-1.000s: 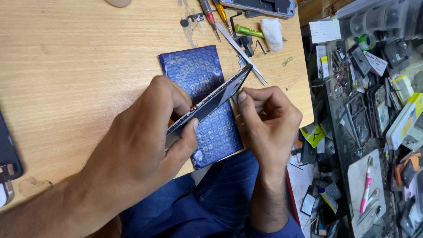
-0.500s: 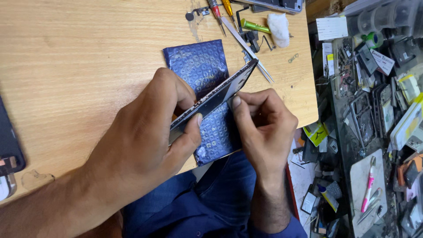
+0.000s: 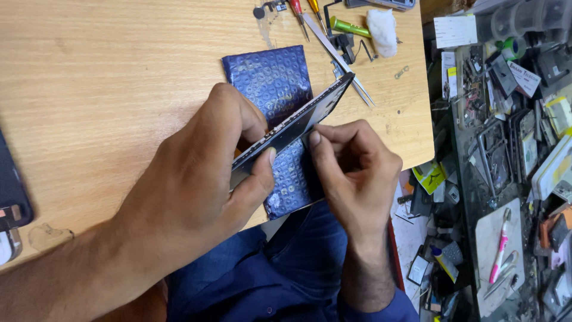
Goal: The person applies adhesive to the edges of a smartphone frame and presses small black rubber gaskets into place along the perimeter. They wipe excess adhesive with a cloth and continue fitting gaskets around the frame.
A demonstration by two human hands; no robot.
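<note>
The left hand (image 3: 196, 179) has its grip closed around a dark smartphone (image 3: 298, 122), held on edge and tilted above the table's near edge, thumb pressed on the side facing the person and fingers wrapped behind. The right hand (image 3: 357, 173) pinches in at the phone's lower edge near its middle, thumb and forefinger tips together against the seam; whether they hold a small pick or only the edge itself cannot be told. Under the phone lies a blue bubble-wrap pouch (image 3: 271, 77), flat on the wooden table (image 3: 107, 83) and overhanging the near edge.

Judging by the hands, the phone's seam is being worked along and the body is not yet parted: no panel lies loose. At the far edge sit tweezers (image 3: 336, 53), a green-handled tool (image 3: 348, 27), screwdrivers (image 3: 298, 12) and a white cotton wad (image 3: 381, 30).
</note>
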